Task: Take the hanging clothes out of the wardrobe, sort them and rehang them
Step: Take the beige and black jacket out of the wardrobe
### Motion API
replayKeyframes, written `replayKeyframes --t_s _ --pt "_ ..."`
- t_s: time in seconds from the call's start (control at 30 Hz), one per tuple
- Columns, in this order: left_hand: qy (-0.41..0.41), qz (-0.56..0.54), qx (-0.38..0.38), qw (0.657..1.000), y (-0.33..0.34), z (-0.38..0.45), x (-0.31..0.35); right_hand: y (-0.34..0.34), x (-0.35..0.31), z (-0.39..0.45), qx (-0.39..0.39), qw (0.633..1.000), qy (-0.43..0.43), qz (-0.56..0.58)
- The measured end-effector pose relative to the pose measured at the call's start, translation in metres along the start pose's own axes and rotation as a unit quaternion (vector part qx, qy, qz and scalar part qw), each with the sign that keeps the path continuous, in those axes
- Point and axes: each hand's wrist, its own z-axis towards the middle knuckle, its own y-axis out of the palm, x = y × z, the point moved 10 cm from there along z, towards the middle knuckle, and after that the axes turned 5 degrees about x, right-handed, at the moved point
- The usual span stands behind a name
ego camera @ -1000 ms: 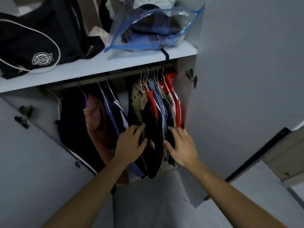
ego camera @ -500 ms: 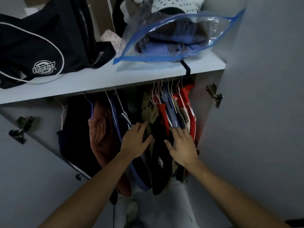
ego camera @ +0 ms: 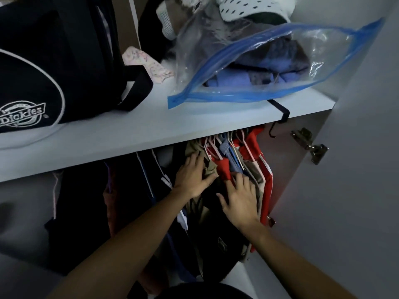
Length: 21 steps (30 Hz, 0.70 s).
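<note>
While the hanging clothes (ego camera: 235,169) crowd the right end of the wardrobe under the white shelf (ego camera: 151,126), both hands lie flat among them, fingers straight and spread: left hand (ego camera: 193,176) on a khaki garment (ego camera: 207,167), right hand (ego camera: 240,197) on a black garment (ego camera: 213,203), gripping nothing.

The backpack (ego camera: 54,61) was black with white piping and a white Dickies logo. The zip bag (ego camera: 269,67) was clear with blue edges, holding blue and grey fabric. At its 12 o'clock lay a white cap (ego camera: 252,7) with dark specks. The shelf (ego camera: 151,126) was white. The hanging clothes (ego camera: 233,160) were red, khaki, blue and black.
</note>
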Motion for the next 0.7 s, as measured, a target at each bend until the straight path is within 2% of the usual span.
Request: replayKeyframes --t_s 0.33,0.53,0.7 --pt "0.032 -0.039 0.024 0.998 0.017 0.032 0.000 0.006 0.019 0.007 0.021 0.999 0.021 0.037" --pt "0.062 -0.016 0.052 0.997 0.016 0.029 -0.003 0.002 0.055 0.011 0.005 0.994 0.072 0.082" --pt "0.016 -0.049 0.047 0.998 0.021 0.028 -0.021 -0.008 0.083 0.022 0.025 0.991 0.106 0.079"
